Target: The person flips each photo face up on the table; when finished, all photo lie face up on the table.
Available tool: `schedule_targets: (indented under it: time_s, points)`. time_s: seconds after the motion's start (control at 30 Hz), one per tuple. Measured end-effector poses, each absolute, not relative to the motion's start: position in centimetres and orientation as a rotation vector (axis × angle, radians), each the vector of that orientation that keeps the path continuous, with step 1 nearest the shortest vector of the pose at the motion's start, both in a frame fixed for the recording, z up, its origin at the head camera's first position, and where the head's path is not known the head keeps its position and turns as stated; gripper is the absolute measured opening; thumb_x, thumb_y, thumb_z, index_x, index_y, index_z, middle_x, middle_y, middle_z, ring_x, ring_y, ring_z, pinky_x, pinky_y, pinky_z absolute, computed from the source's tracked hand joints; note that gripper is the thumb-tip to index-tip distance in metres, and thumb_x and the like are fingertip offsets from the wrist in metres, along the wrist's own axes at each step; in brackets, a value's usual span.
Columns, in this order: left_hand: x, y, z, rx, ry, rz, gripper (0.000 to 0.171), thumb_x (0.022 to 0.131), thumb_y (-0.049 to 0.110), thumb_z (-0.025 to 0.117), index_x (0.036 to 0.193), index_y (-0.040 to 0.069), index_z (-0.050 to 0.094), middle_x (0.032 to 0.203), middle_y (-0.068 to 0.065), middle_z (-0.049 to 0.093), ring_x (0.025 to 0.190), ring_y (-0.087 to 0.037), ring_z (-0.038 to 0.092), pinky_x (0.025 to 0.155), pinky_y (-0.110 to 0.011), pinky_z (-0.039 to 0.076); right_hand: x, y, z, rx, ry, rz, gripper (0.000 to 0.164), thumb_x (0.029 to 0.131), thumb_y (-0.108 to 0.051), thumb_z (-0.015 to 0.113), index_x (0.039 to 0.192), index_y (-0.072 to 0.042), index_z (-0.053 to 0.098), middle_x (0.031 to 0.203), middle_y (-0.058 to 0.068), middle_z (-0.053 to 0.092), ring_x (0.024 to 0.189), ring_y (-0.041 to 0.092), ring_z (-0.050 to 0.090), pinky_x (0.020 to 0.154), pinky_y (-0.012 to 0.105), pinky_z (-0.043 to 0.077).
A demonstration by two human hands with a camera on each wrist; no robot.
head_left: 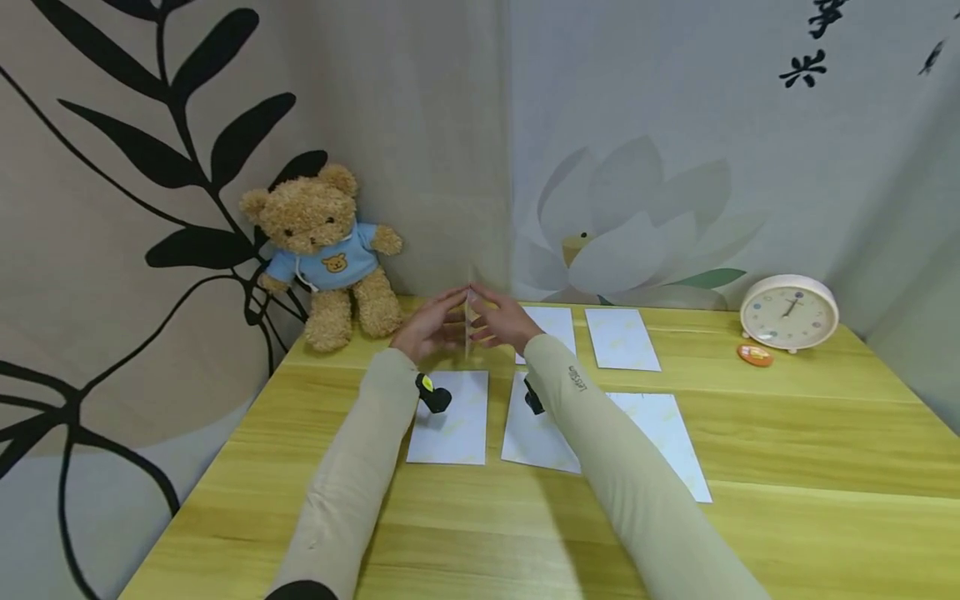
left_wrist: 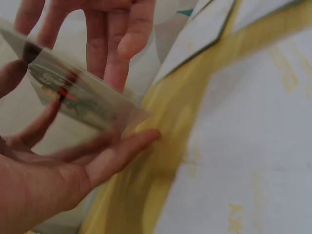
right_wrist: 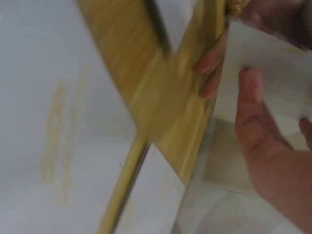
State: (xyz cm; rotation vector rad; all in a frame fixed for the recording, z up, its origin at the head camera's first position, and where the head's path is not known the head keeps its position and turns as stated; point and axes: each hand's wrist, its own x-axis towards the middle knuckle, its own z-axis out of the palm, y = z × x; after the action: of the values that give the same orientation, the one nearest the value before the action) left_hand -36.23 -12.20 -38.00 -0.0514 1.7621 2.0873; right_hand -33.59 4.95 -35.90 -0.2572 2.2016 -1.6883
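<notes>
Near the back of the table, a thin picture card [head_left: 468,325] stands on edge in the air between my two hands. My left hand [head_left: 429,329] holds it from the left, fingertips on its upper edge and picture side. From the other side my right hand [head_left: 508,322] grips the top edge, fingertips meeting the left hand's. In the left wrist view the card's face [left_wrist: 80,97] shows a blurred dark green and red picture. The right wrist view shows its pale back [right_wrist: 278,63] with faint yellow marks, the right thumb [right_wrist: 251,87] close against it.
Several white cards [head_left: 457,425] lie flat in two rows, some partly behind the right forearm. A teddy bear [head_left: 330,258] in a blue hoodie sits at the back left. At the right stand a round clock [head_left: 789,312] and a small orange oval item [head_left: 754,356].
</notes>
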Motion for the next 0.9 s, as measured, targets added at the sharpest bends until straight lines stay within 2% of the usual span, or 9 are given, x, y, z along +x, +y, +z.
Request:
schedule_targets:
  time_s: [0.1,0.23,0.4,0.53,0.6,0.7,0.8,0.9]
  points:
    - [-36.1,-12.1,-37.8,-0.067,1.786,2.068,0.060,0.100,0.043,0.060,0.153,0.026,0.041,0.158,-0.020,0.037,0.138,-0.043,0.046,0.111,-0.062,0.043,-33.6,5.2,-35.9,-0.231,2.042,-1.810,0.057,0.108,-0.046,0.039,0.160,-0.026,0.028,0.144,0.028,0.053,0.131,0.043,0.056,0.112,0.056,0.045]
    - [-36.0,-12.0,-37.5,-0.102,1.880,2.010,0.068,0.097,0.041,0.066,0.155,0.022,0.036,0.154,-0.016,0.043,0.133,-0.041,0.053,0.110,-0.057,0.045,-33.6,5.7,-36.1,-0.179,1.951,-1.904,0.054,0.107,-0.043,0.043,0.157,-0.023,0.036,0.146,0.023,0.053,0.131,0.040,0.055,0.114,0.055,0.043]
    - [-35.9,-11.8,-36.9,-0.143,2.064,1.915,0.076,0.095,0.028,0.069,0.156,0.014,0.027,0.149,-0.019,0.049,0.133,-0.036,0.055,0.107,-0.053,0.049,-33.7,6.1,-36.8,-0.047,1.923,-2.137,0.042,0.103,-0.021,0.058,0.144,-0.017,0.056,0.139,0.014,0.061,0.111,0.024,0.066,0.107,0.042,0.052]
    - [-35.9,-11.8,-36.3,-0.182,2.115,1.931,0.069,0.096,0.019,0.068,0.154,0.010,0.031,0.149,-0.020,0.048,0.134,-0.034,0.053,0.108,-0.050,0.048,-33.9,6.1,-37.1,0.064,2.089,-2.315,0.035,0.094,-0.004,0.068,0.129,-0.007,0.068,0.121,0.017,0.070,0.090,0.012,0.070,0.098,0.038,0.058]
    - [-35.8,-12.0,-36.0,-0.201,2.115,1.961,0.065,0.097,0.016,0.066,0.152,0.009,0.034,0.148,-0.020,0.047,0.132,-0.034,0.052,0.109,-0.048,0.047,-34.1,6.2,-37.2,0.098,2.214,-2.342,0.034,0.090,0.000,0.071,0.124,-0.003,0.070,0.112,0.019,0.072,0.085,0.013,0.071,0.094,0.039,0.059]
    - [-35.7,-12.5,-35.7,-0.215,2.140,1.973,0.058,0.098,0.015,0.064,0.150,0.008,0.039,0.145,-0.019,0.047,0.129,-0.034,0.050,0.110,-0.048,0.047,-34.2,6.2,-37.3,0.118,2.397,-2.293,0.033,0.086,0.004,0.074,0.119,-0.001,0.071,0.104,0.020,0.074,0.087,0.021,0.072,0.090,0.041,0.061]
    - [-35.5,-13.0,-35.6,-0.198,2.177,1.970,0.054,0.098,0.014,0.062,0.148,0.006,0.042,0.144,-0.019,0.047,0.129,-0.036,0.049,0.110,-0.050,0.047,-34.1,6.2,-37.4,0.089,2.640,-2.105,0.032,0.085,0.003,0.076,0.117,0.000,0.072,0.102,0.019,0.075,0.091,0.028,0.073,0.088,0.040,0.061]
    - [-35.7,-13.2,-35.9,-0.194,2.192,1.968,0.048,0.099,0.014,0.061,0.143,0.005,0.046,0.139,-0.018,0.051,0.128,-0.036,0.051,0.109,-0.049,0.048,-34.0,6.0,-37.6,0.061,2.853,-1.854,0.035,0.086,-0.001,0.076,0.121,-0.003,0.071,0.102,0.017,0.076,0.094,0.029,0.073,0.088,0.040,0.061]
